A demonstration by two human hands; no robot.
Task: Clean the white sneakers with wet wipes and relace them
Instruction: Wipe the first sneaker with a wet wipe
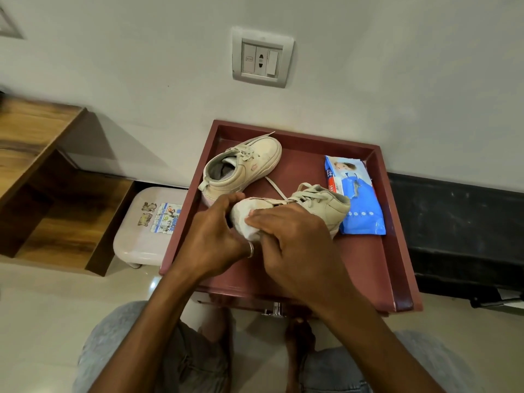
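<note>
On tray (368, 265): far sneaker (243, 163) behind-left of near sneaker (320, 202); wipes pack (357, 194) right.

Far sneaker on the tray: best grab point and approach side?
Pinch the far sneaker at its heel collar, coming from the near left: the heel and open mouth face that way, it sits on its sole, toe toward the wall.

No wording reads clearly from where I sit. The blue plastic wet-wipe packet (358, 194) has a red strip of white letters, too small to make out. The picture sticker (166, 219) on the pale plastic stool (136, 245) carries blurred blue capitals.
</note>
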